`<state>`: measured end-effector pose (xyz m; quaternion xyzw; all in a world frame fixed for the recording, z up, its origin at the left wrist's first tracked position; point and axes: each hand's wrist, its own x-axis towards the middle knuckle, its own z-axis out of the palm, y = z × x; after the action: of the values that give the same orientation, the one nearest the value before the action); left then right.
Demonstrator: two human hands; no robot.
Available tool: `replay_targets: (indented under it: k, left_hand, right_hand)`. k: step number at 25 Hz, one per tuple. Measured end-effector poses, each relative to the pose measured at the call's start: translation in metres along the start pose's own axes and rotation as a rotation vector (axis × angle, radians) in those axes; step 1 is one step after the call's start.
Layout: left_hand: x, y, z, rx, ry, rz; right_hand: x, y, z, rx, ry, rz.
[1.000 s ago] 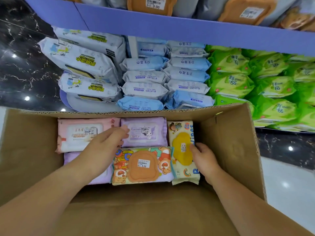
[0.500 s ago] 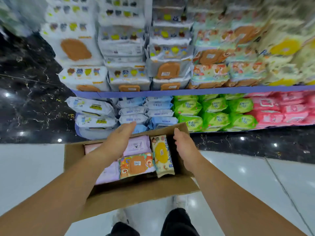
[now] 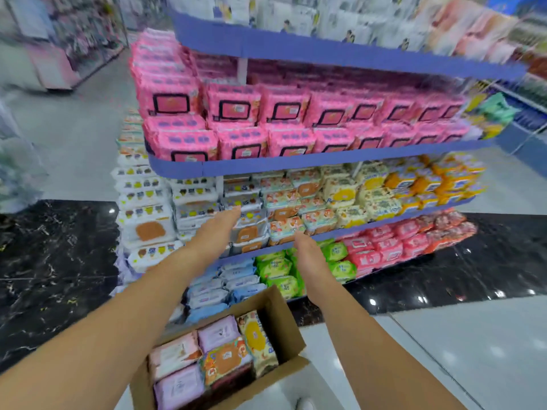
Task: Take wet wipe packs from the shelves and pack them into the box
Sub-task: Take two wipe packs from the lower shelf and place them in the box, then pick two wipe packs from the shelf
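Head view. Risen out of the box since half a second ago: both hands, now stretched toward the shelves. Left hand [image 3: 217, 232] flat, fingers pressed together, empty, tips at the white packs [image 3: 248, 229] with orange lids on the second shelf [image 3: 384, 221]. Right hand [image 3: 307, 255] likewise straight-fingered, empty, just beneath that shelf's edge, before the green packs [image 3: 275, 269].

Cardboard box [image 3: 284, 329] on the floor below, open-topped. Inside, lying flat, lids up: two pink packs [image 3: 174, 355] and a lilac one [image 3: 219, 332], long axes crosswise; orange-lidded pack [image 3: 226, 359] crosswise; yellow-lidded pack [image 3: 257, 341] lengthwise against the right wall.
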<state>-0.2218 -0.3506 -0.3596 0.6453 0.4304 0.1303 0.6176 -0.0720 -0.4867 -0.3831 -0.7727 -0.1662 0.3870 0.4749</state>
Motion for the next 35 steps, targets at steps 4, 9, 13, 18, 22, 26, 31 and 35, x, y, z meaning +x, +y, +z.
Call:
replay_targets:
  k: [4,9,13,18,22,26,31,35]
  left_hand:
    - [-0.032,0.045,-0.014,-0.032,-0.032,0.071]
    - [-0.076,0.093,-0.018,-0.012,-0.012,0.205]
    - [-0.121,0.129,-0.014,-0.003,0.046,0.299]
    - [-0.178,0.16,0.033,0.04,0.093,0.405]
    - [-0.216,0.183,0.115,0.077,0.038,0.448]
    - [-0.244,0.198,0.209,0.031,-0.059,0.494]
    - [-0.266,0.213,0.321,0.033,-0.187,0.498]
    - [-0.265,0.235,0.381,0.066,-0.244,0.484]
  right_hand:
    - [-0.05,-0.044,-0.016,0.082,0.081,-0.062]
    - [-0.095,-0.083,-0.044,0.093,0.125,-0.179]
    - [-0.128,-0.101,-0.071,0.083,0.14,-0.249]
    - [-0.17,-0.102,-0.133,0.099,0.155,-0.329]
    - [-0.213,-0.082,-0.223,0.154,0.219,-0.353]
    - [-0.253,-0.046,-0.32,0.184,0.296,-0.377]
    - [-0.272,0.0,-0.418,0.22,0.399,-0.354]
    - [-0.265,0.017,-0.468,0.203,0.415,-0.356]
